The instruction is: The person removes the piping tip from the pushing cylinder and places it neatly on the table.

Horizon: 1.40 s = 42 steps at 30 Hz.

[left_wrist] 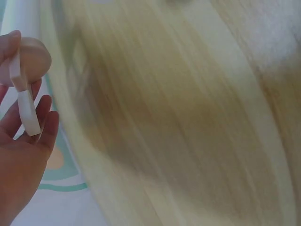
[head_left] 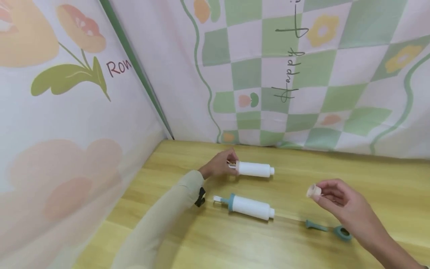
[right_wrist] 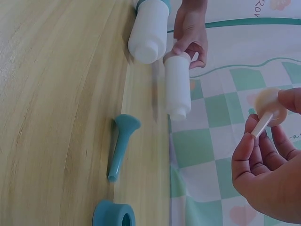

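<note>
My left hand (head_left: 220, 163) grips the beige collar (left_wrist: 36, 59) at one end of a white cylinder (head_left: 254, 169), which lies sideways with its narrow white neck to the right. A flat pale strip (left_wrist: 28, 113) sticks out of the collar between the fingers. My right hand (head_left: 349, 203) pinches a small cream piece (right_wrist: 269, 106) with a round, cup-like head and a thin stem, held up to the right of the cylinder. Nearer me, a second white cylinder (head_left: 250, 207) with a teal collar (head_left: 231, 202) and a pale-tipped teal stem lies on the table.
Below the right hand lie a teal stick with a flared end (right_wrist: 123, 146) and a teal ring (right_wrist: 113, 214). The wooden table (head_left: 188, 243) ends at a printed cloth (head_left: 248, 74) at the back, and another cloth (head_left: 67, 123) hangs at the left.
</note>
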Tool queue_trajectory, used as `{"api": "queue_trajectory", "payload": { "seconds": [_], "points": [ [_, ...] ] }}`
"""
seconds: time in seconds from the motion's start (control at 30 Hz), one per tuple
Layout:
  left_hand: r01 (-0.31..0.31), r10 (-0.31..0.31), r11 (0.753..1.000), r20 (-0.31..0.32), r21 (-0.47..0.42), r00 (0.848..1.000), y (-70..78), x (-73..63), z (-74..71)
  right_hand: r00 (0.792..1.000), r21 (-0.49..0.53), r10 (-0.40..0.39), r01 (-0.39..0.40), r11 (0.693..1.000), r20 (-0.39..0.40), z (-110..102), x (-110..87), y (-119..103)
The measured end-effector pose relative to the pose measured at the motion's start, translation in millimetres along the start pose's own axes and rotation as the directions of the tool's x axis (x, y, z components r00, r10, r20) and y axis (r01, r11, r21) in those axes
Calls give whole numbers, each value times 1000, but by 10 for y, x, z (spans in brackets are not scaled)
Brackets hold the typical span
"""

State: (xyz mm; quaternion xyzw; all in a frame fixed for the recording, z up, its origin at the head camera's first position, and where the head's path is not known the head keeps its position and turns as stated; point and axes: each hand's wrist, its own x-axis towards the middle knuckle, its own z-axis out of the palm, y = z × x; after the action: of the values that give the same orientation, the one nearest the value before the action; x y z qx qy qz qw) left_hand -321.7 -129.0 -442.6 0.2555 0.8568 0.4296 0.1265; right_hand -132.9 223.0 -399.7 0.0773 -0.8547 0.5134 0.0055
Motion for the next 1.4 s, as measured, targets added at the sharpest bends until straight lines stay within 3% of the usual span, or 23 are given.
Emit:
{"api": "queue_trajectory", "payload": {
  "seconds": [0.23, 0.5, 0.73, 0.9, 1.2, 1.4],
  "points": [
    [24, -27, 995, 27, 96, 999, -16, -18, 114, 1000, 29, 10, -10, 1000, -15, -1, -69, 60],
    [82, -84, 995, 37, 51, 996, 17, -122, 116, 1000, 48, -5, 6, 999, -11, 29, -72, 75],
    [77, -80, 993, 34, 85, 996, 79, -69, 91, 1000, 23, 27, -27, 999, 1, -22, -56, 67],
    [74, -80, 993, 71, 89, 994, 93, -59, 87, 1000, 25, 31, -31, 999, -1, -45, -53, 73],
    [63, -69, 996, 96, 56, 993, 66, -83, 81, 999, 4, 31, -31, 1000, -10, -61, -62, 77],
    [63, -61, 998, 85, -21, 995, 70, -115, 43, 1000, -1, 22, -22, 1000, -16, -63, -76, 84]
  ]
}}
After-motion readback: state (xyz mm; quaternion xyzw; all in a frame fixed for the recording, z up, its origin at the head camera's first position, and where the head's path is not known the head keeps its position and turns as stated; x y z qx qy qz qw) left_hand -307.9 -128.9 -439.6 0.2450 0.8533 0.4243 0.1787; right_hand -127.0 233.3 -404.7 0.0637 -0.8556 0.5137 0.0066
